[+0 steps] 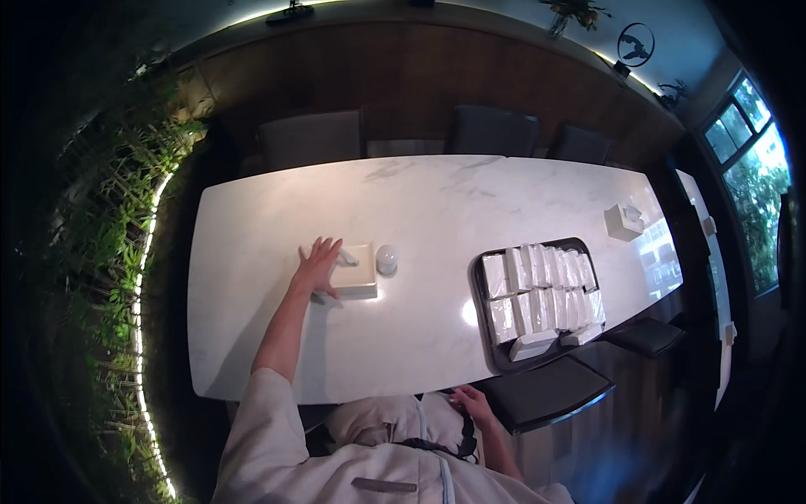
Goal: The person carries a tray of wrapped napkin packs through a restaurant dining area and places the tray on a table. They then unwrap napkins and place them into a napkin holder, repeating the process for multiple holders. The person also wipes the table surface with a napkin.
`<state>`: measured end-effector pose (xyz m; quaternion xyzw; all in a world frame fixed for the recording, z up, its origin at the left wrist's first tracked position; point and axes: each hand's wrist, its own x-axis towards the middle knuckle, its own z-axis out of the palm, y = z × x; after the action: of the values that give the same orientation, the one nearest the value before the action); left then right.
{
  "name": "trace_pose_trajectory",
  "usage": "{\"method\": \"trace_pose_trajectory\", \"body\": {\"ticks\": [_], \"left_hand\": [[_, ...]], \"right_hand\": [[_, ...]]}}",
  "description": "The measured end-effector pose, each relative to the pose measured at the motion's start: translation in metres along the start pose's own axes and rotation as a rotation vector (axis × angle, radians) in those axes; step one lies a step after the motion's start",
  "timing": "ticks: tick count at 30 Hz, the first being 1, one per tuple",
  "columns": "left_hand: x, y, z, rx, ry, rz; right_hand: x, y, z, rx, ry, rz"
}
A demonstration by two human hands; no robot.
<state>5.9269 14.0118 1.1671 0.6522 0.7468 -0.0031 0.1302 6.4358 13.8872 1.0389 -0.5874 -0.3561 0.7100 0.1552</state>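
Note:
My left hand [316, 268] reaches over the left side of a square, cream-coloured tissue box [360, 277], fingers spread. A white tissue [347, 257] pokes from the box's top. Whether my palm or thumb touches the box, I cannot tell. Just right of the box stands a small, rounded white container [387, 259]. My right hand [473, 403] is low at my waist, near the table's front edge and beside a dark strap. Its fingers are partly bent, and whether they hold anything is unclear.
On the marble-patterned table [415, 208], a dark tray [504, 364] holds rows of wrapped white packets [538, 315]. Another tissue box [623, 222] stands at far right. Chairs [548, 387] line both long sides. Lit green plants [135, 252] border the left.

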Motion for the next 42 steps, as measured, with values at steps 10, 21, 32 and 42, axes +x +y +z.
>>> {"method": "trace_pose_trajectory", "body": {"ticks": [10, 21, 32, 42], "left_hand": [[-0.102, 0.022, 0.055, -0.301, 0.22, -0.135], [-0.172, 0.163, 0.149, -1.673, 0.085, -0.451], [-0.184, 0.173, 0.187, -2.183, -0.202, -0.464], [-0.177, 0.178, 0.212, -1.434, 0.171, -0.728]], "right_hand": [[0.021, -0.057, 0.03, -0.285, -0.284, -0.067], [0.05, -0.114, 0.069, -0.056, -0.506, -0.362], [0.022, -0.14, 0.092, -0.613, -0.126, -0.726], [0.018, -0.138, 0.108, -1.306, 0.022, -1.008]]}}
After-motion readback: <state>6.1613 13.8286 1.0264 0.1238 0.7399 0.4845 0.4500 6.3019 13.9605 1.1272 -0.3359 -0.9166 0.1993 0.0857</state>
